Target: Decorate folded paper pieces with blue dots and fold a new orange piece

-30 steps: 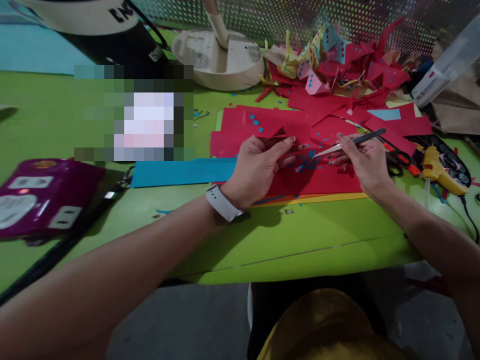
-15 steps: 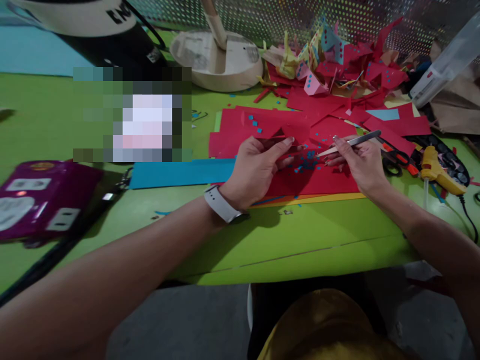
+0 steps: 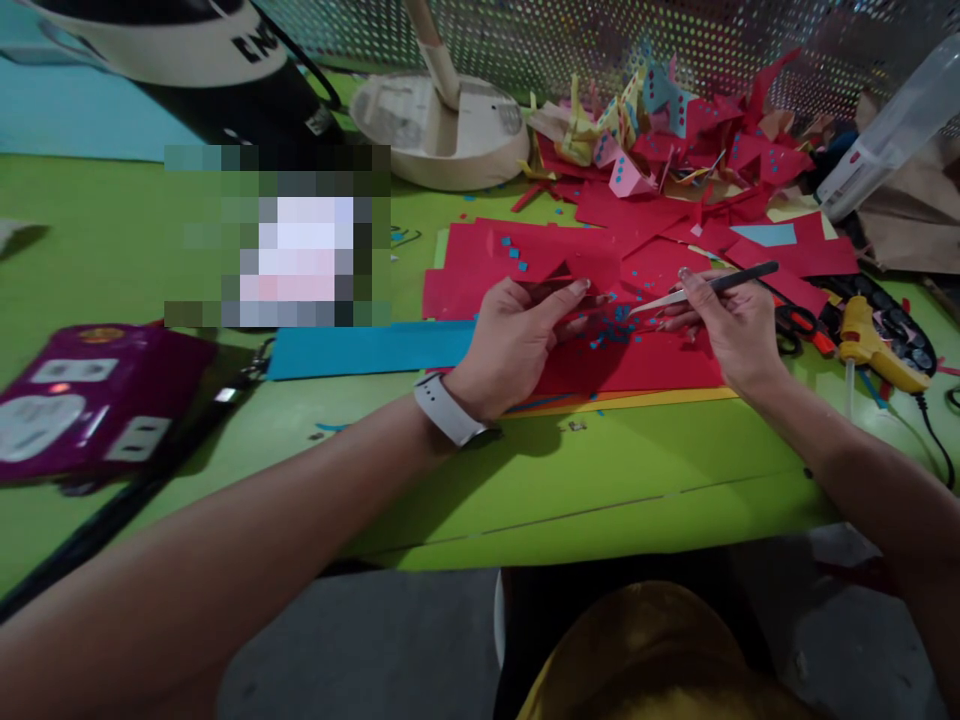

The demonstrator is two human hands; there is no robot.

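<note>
Right fingers [image 3: 703,298] have shifted one pair of tweezers [image 3: 739,277].

A green tabletop [image 3: 637,480] is carrying a purple socket box [image 3: 161,365], a blue paper strip [image 3: 367,350], a stack of red and yellow paper [image 3: 645,373] and 1 round pale base [image 3: 491,135], while a light-blue sheet [image 3: 75,110] is lying far left

Pixelated patch [image 3: 307,235]: contents unreadable. Purple socket box [image 3: 161,365]: cut off, left edge. Tweezers [image 3: 741,277]: anything between tips too small to tell.
</note>
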